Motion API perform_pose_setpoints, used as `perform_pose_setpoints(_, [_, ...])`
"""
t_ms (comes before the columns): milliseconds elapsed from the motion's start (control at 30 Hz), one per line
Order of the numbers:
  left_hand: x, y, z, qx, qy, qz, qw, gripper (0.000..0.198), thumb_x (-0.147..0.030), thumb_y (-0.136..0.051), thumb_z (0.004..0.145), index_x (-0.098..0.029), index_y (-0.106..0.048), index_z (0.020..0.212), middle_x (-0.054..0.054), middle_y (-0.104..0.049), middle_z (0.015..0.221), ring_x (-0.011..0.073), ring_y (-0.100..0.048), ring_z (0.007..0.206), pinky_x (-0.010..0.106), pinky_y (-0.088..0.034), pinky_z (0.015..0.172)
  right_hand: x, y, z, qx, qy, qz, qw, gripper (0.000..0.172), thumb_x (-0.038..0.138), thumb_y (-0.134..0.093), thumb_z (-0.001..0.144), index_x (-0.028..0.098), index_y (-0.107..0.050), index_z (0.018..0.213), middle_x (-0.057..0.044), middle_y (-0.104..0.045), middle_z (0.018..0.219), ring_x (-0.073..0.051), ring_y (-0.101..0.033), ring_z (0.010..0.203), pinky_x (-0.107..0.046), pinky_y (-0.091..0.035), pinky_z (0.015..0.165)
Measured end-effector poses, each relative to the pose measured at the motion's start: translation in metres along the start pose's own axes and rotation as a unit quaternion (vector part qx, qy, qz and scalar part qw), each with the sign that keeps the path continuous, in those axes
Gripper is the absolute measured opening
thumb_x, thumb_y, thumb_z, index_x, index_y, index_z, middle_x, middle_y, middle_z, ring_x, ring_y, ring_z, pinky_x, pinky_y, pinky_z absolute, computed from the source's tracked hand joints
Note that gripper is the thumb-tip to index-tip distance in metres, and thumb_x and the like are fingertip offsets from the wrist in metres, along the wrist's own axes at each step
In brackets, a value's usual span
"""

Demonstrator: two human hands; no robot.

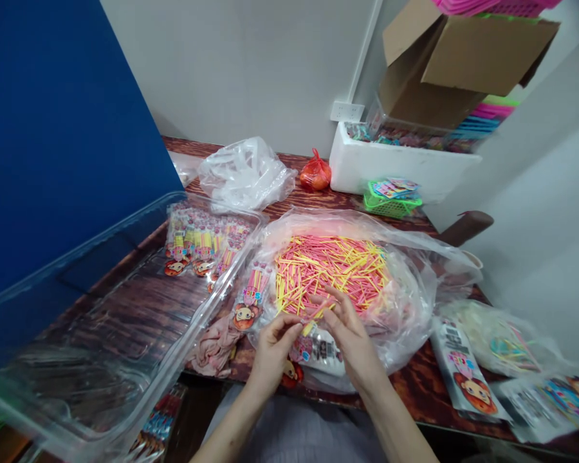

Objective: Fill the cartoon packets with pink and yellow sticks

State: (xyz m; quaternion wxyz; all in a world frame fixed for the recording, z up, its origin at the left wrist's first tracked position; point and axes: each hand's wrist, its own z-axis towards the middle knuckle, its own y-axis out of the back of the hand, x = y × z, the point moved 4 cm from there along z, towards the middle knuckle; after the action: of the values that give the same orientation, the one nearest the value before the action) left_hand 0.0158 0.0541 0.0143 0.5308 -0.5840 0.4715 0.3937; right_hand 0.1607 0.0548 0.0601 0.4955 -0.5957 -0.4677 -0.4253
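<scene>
Pink and yellow thin sticks (pixel 322 310) form a small bunch between my two hands, above the front of a large pile of such sticks (pixel 330 270) in a clear plastic bag (pixel 417 308). My right hand (pixel 348 331) has its thumb and fingers closed on the bunch. At the bunch's left end, my left hand (pixel 274 347) pinches with thumb and forefinger. Below my hands lies a printed packet (pixel 321 347) with a cartoon head, partly hidden. A filled stick packet (pixel 252 296) lies beside the bag, left of the pile.
On the left stands a clear plastic tray (pixel 125 308) holding several filled packets (pixel 202 241). A crumpled cloth (pixel 216 347) lies beside it. Behind are a white bag (pixel 248 173), a red net bag of fruit (pixel 315 172), a green basket (pixel 390 204) and a foam box (pixel 395 164). Flat packets (pixel 468 373) lie right.
</scene>
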Motion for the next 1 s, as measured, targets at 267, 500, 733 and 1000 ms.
perform_pose_setpoints(267, [-0.003, 0.003, -0.003, 0.01, 0.037, -0.048, 0.998, 0.017, -0.031, -0.073, 0.074, -0.018, -0.069, 0.084, 0.0, -0.066, 0.081, 0.0152, -0.059, 0.077, 0.024, -0.045, 0.073, -0.003, -0.009, -0.016, -0.018, 0.122, -0.231, 0.965, 0.021, 0.035, -0.048, 0.095, 0.023, -0.061, 0.105, -0.007, -0.065, 0.111, -0.022, -0.059, 0.105, -0.035, -0.044, 0.092])
perform_pose_setpoints(500, [-0.01, 0.011, -0.007, 0.032, 0.03, -0.039, 0.998, 0.018, -0.031, -0.073, 0.076, -0.017, -0.068, 0.086, 0.001, -0.066, 0.083, 0.0151, -0.059, 0.081, 0.025, -0.045, 0.079, -0.005, -0.025, -0.029, 0.009, 0.249, -0.355, 0.901, 0.025, 0.016, -0.043, 0.095, 0.024, -0.063, 0.109, -0.006, -0.063, 0.105, -0.021, -0.056, 0.1, -0.036, -0.045, 0.086])
perform_pose_setpoints(733, [-0.005, 0.001, -0.014, 0.092, 0.113, -0.045, 0.988, 0.025, -0.039, -0.072, 0.076, -0.015, -0.07, 0.082, 0.001, -0.066, 0.075, 0.0131, -0.058, 0.069, 0.022, -0.045, 0.067, -0.007, -0.018, -0.028, 0.048, 0.163, -0.236, 0.957, 0.03, 0.025, -0.047, 0.096, 0.027, -0.052, 0.125, -0.006, -0.064, 0.115, -0.02, -0.059, 0.107, -0.036, -0.046, 0.095])
perform_pose_setpoints(1000, [-0.031, 0.025, 0.004, -0.025, 0.101, -0.084, 0.991, 0.023, -0.034, -0.077, 0.069, -0.016, -0.064, 0.072, -0.005, -0.059, 0.059, 0.0087, -0.052, 0.052, 0.019, -0.042, 0.055, 0.001, 0.044, 0.027, 0.018, 0.226, -0.477, 0.849, 0.027, 0.015, -0.043, 0.094, 0.02, -0.065, 0.11, -0.011, -0.066, 0.107, -0.026, -0.057, 0.105, -0.042, -0.045, 0.092])
